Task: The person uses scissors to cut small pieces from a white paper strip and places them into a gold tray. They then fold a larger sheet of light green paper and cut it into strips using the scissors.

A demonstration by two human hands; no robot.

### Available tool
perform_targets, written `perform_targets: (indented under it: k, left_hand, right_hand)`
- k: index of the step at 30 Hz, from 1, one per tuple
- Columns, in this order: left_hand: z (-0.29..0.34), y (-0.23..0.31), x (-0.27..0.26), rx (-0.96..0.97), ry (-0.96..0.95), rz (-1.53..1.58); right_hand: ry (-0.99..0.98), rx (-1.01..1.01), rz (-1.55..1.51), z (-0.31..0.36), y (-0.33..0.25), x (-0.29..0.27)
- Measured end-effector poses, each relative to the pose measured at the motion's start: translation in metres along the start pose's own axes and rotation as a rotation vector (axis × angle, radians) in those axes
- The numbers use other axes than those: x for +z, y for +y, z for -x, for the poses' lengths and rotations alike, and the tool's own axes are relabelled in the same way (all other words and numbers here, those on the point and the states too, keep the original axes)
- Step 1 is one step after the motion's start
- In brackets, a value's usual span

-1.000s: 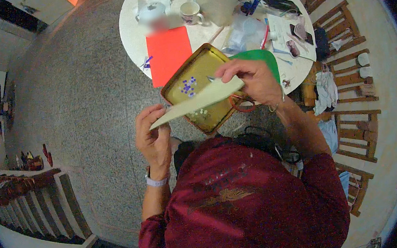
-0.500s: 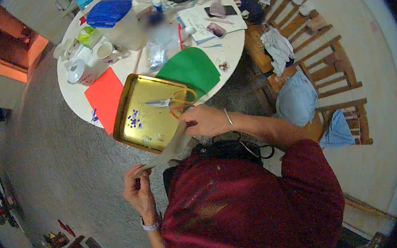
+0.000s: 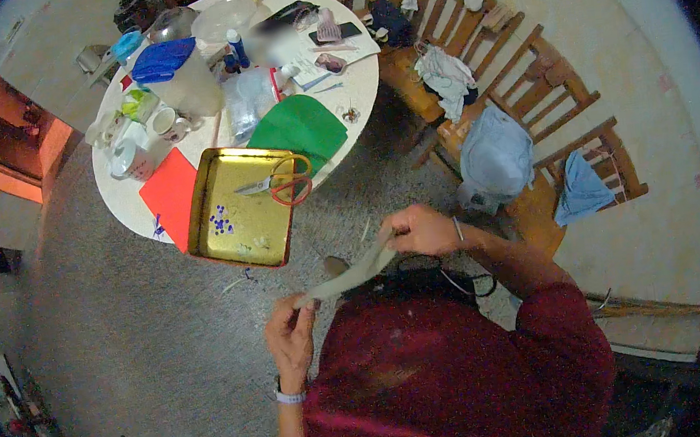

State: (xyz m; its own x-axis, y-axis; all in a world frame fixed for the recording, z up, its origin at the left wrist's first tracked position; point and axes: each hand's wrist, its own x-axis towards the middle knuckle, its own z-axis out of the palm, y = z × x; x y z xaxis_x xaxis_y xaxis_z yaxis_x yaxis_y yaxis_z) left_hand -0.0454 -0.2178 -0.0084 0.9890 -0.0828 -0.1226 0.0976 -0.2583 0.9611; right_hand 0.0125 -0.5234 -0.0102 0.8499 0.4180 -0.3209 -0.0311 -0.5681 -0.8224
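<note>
A thin, pale grey-green strip of sheet, perhaps paper or felt, hangs slightly curved between my two hands, in front of my body. My left hand pinches its lower left end between thumb and fingers. At the upper right end, the fingers of my right hand grip it. Beyond the strip, a gold metal tray juts over the table's near edge. Inside lie scissors with orange and yellow handles, and several small purple bits. Neither hand touches the tray.
A red sheet and a green sheet flank the tray on the round white table. Behind stand mugs, a blue-lidded container and plastic bags. Wooden chairs with cloths line the right wall.
Both hands have moved right and back from the tray, carrying the strip clear of its near edge. The strip is stretched more sideways, and the whole view has shifted.
</note>
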Motion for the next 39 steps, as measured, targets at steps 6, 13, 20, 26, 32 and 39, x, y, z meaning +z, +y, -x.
perform_targets:
  k: [6, 13, 20, 26, 32, 39]
  left_hand:
    - [0.052, -0.02, 0.004, -0.094, 0.028, 0.027]
    - [0.078, -0.023, 0.004, -0.092, 0.099, 0.205]
    - [0.086, -0.015, -0.001, -0.086, 0.192, 0.041]
    - [0.063, 0.013, 0.021, -0.133, 0.273, 0.008]
    - [0.039, 0.031, 0.061, -0.12, 0.304, 0.034]
    - [0.009, 0.049, 0.116, -0.075, 0.313, 0.18]
  right_hand:
    - [0.029, -0.216, -0.079, 0.025, -0.011, 0.033]
    - [-0.035, -0.123, 0.069, 0.043, -0.018, 0.031]
    - [-0.098, -0.183, 0.122, 0.024, -0.021, 0.025]
    - [0.107, -0.342, 0.089, 0.044, -0.04, -0.03]
    - [0.202, -0.725, 0.125, 0.135, -0.138, -0.137]
    - [0.264, -1.57, -0.383, 0.149, -0.148, -0.17]
